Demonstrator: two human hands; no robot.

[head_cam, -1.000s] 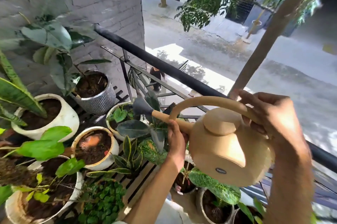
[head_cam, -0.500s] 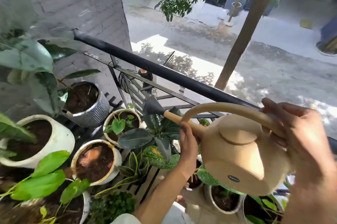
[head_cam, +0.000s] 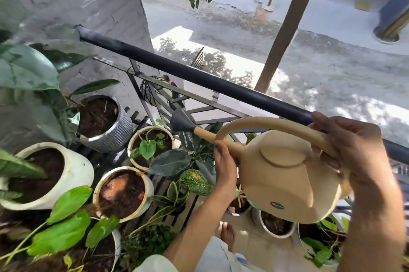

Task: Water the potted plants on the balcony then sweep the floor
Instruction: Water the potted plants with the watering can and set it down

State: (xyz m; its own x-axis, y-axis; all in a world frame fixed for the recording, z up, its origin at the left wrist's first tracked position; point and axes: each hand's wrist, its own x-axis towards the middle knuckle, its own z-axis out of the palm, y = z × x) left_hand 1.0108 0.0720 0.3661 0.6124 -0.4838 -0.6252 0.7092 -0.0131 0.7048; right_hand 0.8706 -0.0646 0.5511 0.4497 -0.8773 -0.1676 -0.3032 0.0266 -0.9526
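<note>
Watering stage, in hand; sweeping not begun, and no broom shows in the view.

Item: watering can, tan, held above the pots near the railing. Right hand curls round the arched handle at its rear end. Left hand wraps the spout where it joins the body. Dark rose points toward the small white pot with heart-shaped leaves, hanging just above and beyond its far rim. No stream of water can be made out.

Item: soil. The ribbed grey pot, the large white pot and the rust-rimmed pot all hold dark soil; whether that is wet or merely shaded cannot be told. Judgement: early to middle of the watering, with the pots under the can, lower right, probably yet to be done.

Item: surroundings. Grey brick wall at left; street and tree trunk beyond the railing.

Obstructions: broad leaves overhang the left pots; a dark rubber-plant leaf and speckled foliage crowd the space under the spout.
</note>
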